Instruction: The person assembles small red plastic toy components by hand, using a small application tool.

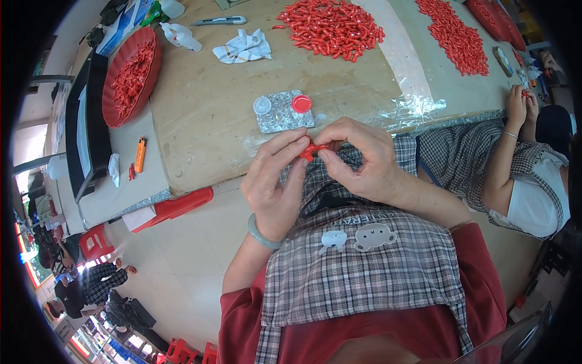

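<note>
Just in front of the table's near edge, my two hands meet over a small glossy red piece (311,150), its exact kind too small to make out. My left hand (276,176) pinches it between thumb and fingers, a pale bangle on that wrist. From the other side my right hand (362,159) grips it between thumb and forefinger. Beyond my fingers lies a grey speckled stone slab (280,121), bearing a small white cup (262,105) and a small red cup (301,104). A large heap of similar red pieces (330,29) is spread at the far middle.
At left stand a red scalloped tray (156,64) of red pieces and a black tray (100,139). An orange lighter (140,155), crumpled cloth (244,47), utility knife (219,20) and white bottle (180,36) lie about. Another person's hands (521,106) work at right near a second heap (458,39).
</note>
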